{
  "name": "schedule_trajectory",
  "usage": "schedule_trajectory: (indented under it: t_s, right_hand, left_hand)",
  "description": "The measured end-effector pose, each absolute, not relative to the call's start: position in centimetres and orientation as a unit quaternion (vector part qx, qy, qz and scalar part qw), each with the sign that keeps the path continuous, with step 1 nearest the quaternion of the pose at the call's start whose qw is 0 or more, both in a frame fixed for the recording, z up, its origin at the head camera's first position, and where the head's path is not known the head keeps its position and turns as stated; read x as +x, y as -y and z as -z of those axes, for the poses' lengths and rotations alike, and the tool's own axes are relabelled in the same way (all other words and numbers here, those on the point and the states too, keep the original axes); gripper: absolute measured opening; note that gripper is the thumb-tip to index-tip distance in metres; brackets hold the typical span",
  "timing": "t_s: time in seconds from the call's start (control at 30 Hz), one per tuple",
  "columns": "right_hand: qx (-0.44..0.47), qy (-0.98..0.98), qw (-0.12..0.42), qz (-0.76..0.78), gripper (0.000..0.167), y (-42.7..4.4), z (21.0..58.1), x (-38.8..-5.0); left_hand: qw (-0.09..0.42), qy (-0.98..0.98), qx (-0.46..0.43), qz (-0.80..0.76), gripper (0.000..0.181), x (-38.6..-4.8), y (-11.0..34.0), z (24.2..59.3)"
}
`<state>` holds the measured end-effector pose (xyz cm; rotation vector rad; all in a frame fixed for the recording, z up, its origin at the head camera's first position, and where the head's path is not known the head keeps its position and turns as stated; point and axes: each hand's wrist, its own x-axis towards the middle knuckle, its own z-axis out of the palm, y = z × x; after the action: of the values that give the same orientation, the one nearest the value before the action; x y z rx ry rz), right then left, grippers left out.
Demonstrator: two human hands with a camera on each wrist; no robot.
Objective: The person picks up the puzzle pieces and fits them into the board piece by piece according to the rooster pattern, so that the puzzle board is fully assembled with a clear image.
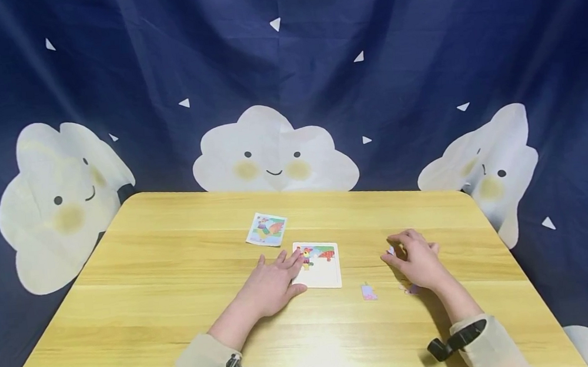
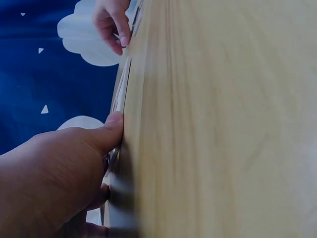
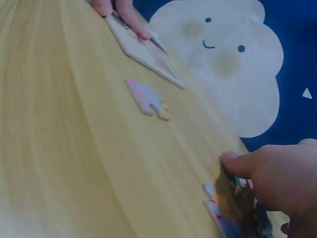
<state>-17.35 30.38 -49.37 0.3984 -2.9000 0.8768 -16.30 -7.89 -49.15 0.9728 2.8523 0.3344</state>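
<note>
The left hand (image 1: pixel 272 287) is lying palm down with its fingers spread and extended, the fingertips resting on the left part of the puzzle board (image 1: pixel 324 278), the thumb pointing toward its near left corner; it is gripping nothing. The left forearm is angling inward from the lower edge of the head view. The right hand (image 1: pixel 415 259) is arching over the bench (image 1: pixel 138 281), to the right of the puzzle board, with thumb and index finger bending toward each other in a narrow pinch; a small bluish puzzle piece (image 1: pixel 391 251) is showing between their tips. The right forearm is also angling inward, its wrist bearing a black strap (image 1: pixel 468 335). The puzzle board is lying flat, its upper portion carrying coloured pieces and its lower portion showing bare white. One loose lilac piece (image 1: pixel 369 292) is lying between board and right hand; further pieces (image 1: pixel 413 289) are lying just beside the right wrist. A picture card (image 1: pixel 266 229) is lying beyond the left hand.
</note>
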Motion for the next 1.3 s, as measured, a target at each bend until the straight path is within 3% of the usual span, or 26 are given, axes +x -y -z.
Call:
schedule_trajectory:
  t_s: [0.4, 0.63, 0.87, 1.3]
  right_hand:
    - [0.087, 0.947, 0.005, -0.308, 0.041, -30.79, 49.1, -17.48]
    - [0.091, 0.947, 0.017, -0.309, 0.037, -30.73, 49.22, -17.46]
    - [0.112, 0.945, 0.034, -0.305, 0.035, -30.59, 49.33, -17.38]
    - [0.112, 0.945, 0.012, -0.308, 0.033, -30.05, 49.47, -17.2]
  left_hand:
    - [0.054, -0.941, 0.311, -0.119, 0.073, -16.18, 7.63, 49.05]
    - [0.06, -0.942, 0.298, -0.145, 0.079, -16.01, 7.92, 49.23]
    - [0.062, -0.941, 0.295, -0.157, 0.073, -15.95, 8.13, 49.18]
    - [0.055, -0.943, 0.292, -0.151, 0.071, -15.87, 8.2, 49.1]
